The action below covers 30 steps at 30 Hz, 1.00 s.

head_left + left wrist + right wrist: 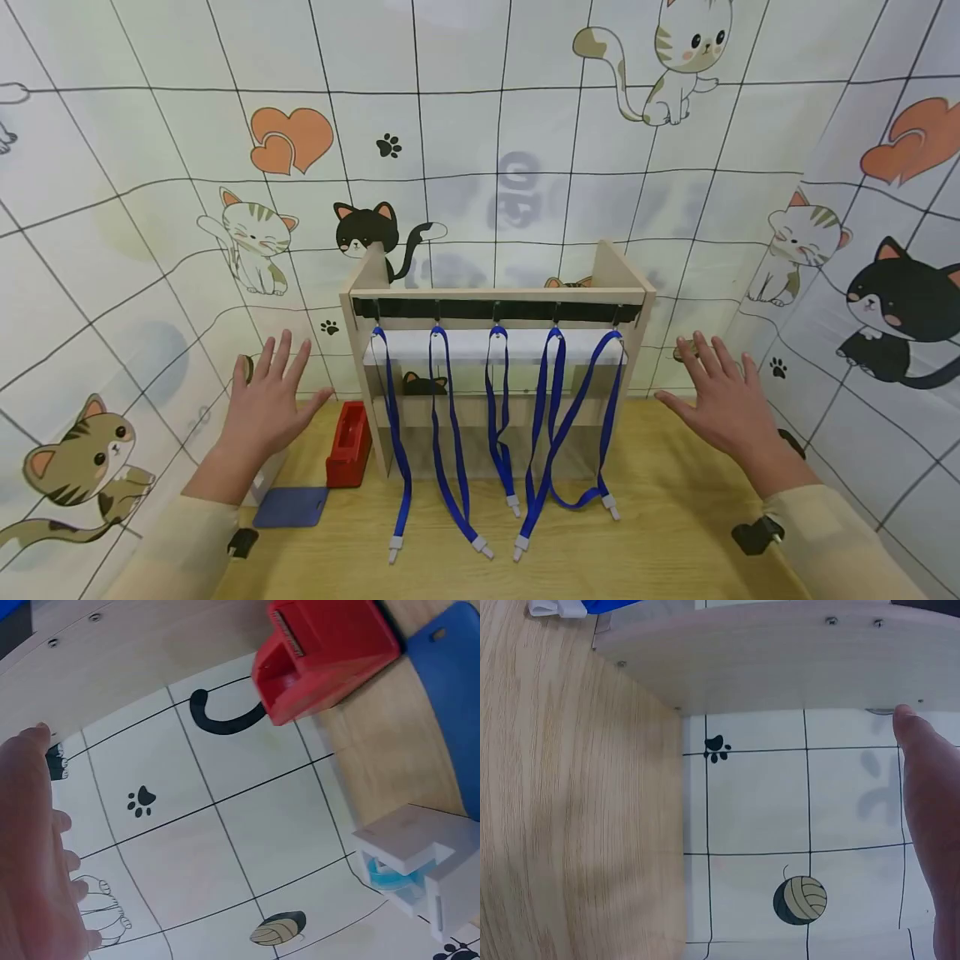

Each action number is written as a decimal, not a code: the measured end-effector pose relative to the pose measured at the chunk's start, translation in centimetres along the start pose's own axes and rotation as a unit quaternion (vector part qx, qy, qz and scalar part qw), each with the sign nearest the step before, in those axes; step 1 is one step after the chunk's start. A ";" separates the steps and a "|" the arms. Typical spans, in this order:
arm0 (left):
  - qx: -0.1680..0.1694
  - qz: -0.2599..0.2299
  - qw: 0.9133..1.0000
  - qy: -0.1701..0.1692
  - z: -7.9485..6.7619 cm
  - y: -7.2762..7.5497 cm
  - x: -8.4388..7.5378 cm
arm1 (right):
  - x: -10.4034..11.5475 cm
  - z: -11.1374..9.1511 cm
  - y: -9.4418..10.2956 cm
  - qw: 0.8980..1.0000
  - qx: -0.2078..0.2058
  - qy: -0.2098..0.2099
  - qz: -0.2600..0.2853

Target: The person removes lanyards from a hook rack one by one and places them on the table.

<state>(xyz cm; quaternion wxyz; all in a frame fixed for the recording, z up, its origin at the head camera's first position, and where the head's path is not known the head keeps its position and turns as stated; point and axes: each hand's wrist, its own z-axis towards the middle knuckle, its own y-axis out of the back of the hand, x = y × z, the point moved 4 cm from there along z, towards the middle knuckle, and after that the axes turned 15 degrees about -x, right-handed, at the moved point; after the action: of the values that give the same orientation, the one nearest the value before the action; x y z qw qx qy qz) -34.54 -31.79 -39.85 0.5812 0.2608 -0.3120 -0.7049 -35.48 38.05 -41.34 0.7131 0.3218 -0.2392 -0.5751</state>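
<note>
Both hands are raised beside a small wooden rack [498, 294], fingers spread and holding nothing. The left hand [268, 404] is off the rack's left side, above a red holder [350, 446] and a blue card [291, 507]. On the other side, the right hand [726, 400] hovers over the table with its palm down. Several blue lanyards [397, 442] hang from hooks along the rack's black strip [465, 309]; their white clips [483, 546] lie on the table in front. In the left wrist view the red holder [330, 660] stands against the patterned wall.
The wooden table [645, 533] runs up to walls covered in cat-print sheeting [465, 133]. A white dispenser with a blue roll inside [420, 862] stands at the left, partly hidden behind the left forearm in the head view. The rack's side panel [765, 667] rises from the table.
</note>
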 end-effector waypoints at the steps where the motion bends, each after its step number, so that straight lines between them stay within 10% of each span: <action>1: -0.002 -0.006 1.000 0.001 0.1 0.2 -0.1 | 0.2 0.0 0.1 1.000 0.001 0.001 0.001; 7: -0.013 -0.042 0.999 0.007 1.1 1.3 -0.3 | 1.5 -0.2 0.9 1.000 -0.009 0.011 0.013; 18: -0.075 -0.173 0.981 0.044 4.8 4.5 -2.3 | 5.7 -2.1 2.3 0.982 -0.145 -0.010 0.120; 30: -0.141 -0.343 0.928 0.042 7.5 5.8 -4.9 | 11.5 -3.6 2.5 0.902 -0.302 -0.125 0.281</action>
<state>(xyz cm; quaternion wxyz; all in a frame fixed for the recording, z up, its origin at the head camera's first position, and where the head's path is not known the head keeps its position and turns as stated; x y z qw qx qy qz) -35.28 -26.76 -30.50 0.3469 0.2963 -0.0764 -0.8866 -28.69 27.86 -42.34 0.8723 -0.0644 -0.2213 -0.4312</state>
